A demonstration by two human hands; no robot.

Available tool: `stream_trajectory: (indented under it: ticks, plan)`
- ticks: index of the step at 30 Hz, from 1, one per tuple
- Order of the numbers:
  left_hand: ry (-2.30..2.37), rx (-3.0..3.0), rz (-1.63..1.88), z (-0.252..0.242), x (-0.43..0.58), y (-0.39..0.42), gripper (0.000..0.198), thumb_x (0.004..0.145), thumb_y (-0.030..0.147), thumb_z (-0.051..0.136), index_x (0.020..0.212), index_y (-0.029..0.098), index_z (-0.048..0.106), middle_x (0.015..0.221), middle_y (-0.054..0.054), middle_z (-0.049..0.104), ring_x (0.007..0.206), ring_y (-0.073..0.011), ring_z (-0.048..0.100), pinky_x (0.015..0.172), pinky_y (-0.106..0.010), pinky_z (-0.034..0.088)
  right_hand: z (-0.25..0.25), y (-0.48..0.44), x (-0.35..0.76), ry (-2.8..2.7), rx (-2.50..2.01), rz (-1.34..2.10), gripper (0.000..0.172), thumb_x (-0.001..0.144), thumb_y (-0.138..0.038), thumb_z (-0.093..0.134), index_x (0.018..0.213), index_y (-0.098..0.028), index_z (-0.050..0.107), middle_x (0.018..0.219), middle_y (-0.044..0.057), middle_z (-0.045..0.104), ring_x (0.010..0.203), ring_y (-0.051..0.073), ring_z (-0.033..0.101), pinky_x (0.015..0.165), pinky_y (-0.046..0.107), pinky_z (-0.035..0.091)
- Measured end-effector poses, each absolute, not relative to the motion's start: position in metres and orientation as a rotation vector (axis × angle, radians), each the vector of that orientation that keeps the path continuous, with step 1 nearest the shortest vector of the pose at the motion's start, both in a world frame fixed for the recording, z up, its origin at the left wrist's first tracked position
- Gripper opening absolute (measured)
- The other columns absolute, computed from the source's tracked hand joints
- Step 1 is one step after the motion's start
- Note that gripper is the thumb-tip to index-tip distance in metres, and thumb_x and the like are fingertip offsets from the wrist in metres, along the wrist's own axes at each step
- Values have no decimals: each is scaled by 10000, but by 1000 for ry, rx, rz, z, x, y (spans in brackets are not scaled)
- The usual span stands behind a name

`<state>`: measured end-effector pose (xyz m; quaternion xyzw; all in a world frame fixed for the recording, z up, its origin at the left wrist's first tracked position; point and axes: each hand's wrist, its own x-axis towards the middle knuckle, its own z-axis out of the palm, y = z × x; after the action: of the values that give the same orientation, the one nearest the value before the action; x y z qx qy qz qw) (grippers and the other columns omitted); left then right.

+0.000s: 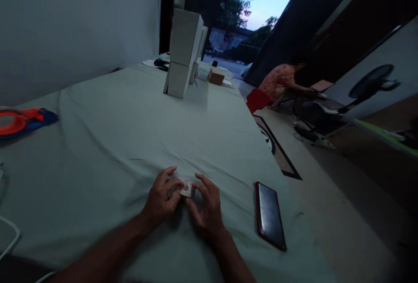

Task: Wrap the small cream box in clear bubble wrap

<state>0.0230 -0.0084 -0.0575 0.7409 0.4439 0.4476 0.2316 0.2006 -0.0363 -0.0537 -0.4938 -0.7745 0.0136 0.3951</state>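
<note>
A small pale stack with reddish print on top (186, 189), like a deck of cards, sits low over the cloth between my two hands. My left hand (160, 196) pinches its left side, with thumb and forefinger bent against it and the other fingers curled. At the right side, my right hand (207, 207) closes in with thumb below and fingers above, gripping its edge. The fingers hide part of the stack, and its exact kind is hard to make out. To the right of my hands lies a phone (270, 215) in a red case, dark screen up.
A pale green cloth (130, 135) covers the table. Tall white boxes (184, 52) and a small brown box (216, 75) stand farther back. An orange and blue object (28, 122) and a white cable (13, 235) lie left. Beyond the right edge, a person (281, 80) sits near a fan (372, 80).
</note>
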Motion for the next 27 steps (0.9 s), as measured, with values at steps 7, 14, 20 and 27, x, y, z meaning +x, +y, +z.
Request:
stream_trajectory:
  ticks: [7, 14, 20, 27]
  plan:
    - [1213, 1939, 1261, -52, 24, -10, 208, 832, 148, 537, 918, 216, 713, 1301, -99, 519, 1172, -259, 536, 938, -408, 493, -54, -35, 213, -1780, -1302, 129, 285, 900, -264, 528, 1183, -232, 533, 1325, 121, 534, 1229, 271, 502, 986, 470, 423]
    - [1219, 1912, 1308, -51, 24, -9, 173, 843, 164, 541, 925, 205, 687, 1269, -109, 530, 1166, -256, 537, 937, -408, 492, -60, -32, 214, -1703, -1340, 200, 299, 919, -241, 524, 1218, -232, 540, 1320, 119, 547, 1234, 252, 504, 1005, 472, 422]
    - [1364, 1960, 1292, -51, 20, -5, 209, 803, 162, 531, 985, 191, 629, 1080, -101, 578, 1035, -247, 565, 889, -425, 519, -62, -25, 224, -1594, -1424, 310, 169, 907, -264, 545, 1038, -215, 640, 1222, 114, 622, 1146, 243, 578, 946, 430, 484]
    - [1477, 2089, 1180, -59, 24, -6, 372, 725, 251, 630, 1089, 181, 603, 1155, -117, 581, 1093, -301, 528, 965, -486, 451, -36, -11, 230, -1869, -1424, 525, 289, 843, -356, 627, 1108, -244, 643, 1230, 91, 635, 1136, 259, 593, 901, 409, 509]
